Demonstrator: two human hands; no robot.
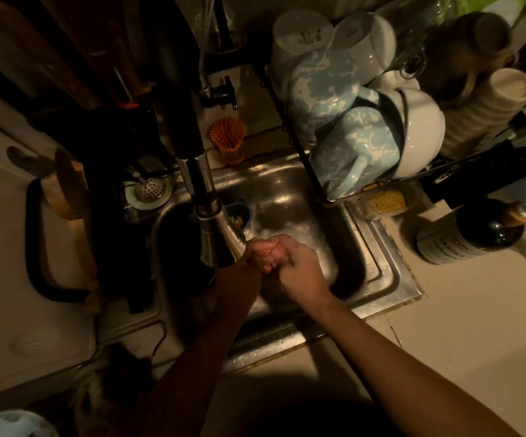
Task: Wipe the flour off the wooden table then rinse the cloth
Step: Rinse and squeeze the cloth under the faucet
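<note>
Head view: both hands meet over the sink (381, 257), just below the faucet head (220, 234). The right hand (301, 266) has its fingers (282, 244) curled round a small pinkish wad, seemingly the cloth (268, 258). The left hand (254, 249), half hidden, grips it too. Best to loosen the wad under the spout, knead, then squeeze low in the basin

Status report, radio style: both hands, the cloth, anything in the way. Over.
Grip: left hand and right hand both clench the cloth, bunched between them over the sink. In the way: faucet head partly covers left hand.
</note>
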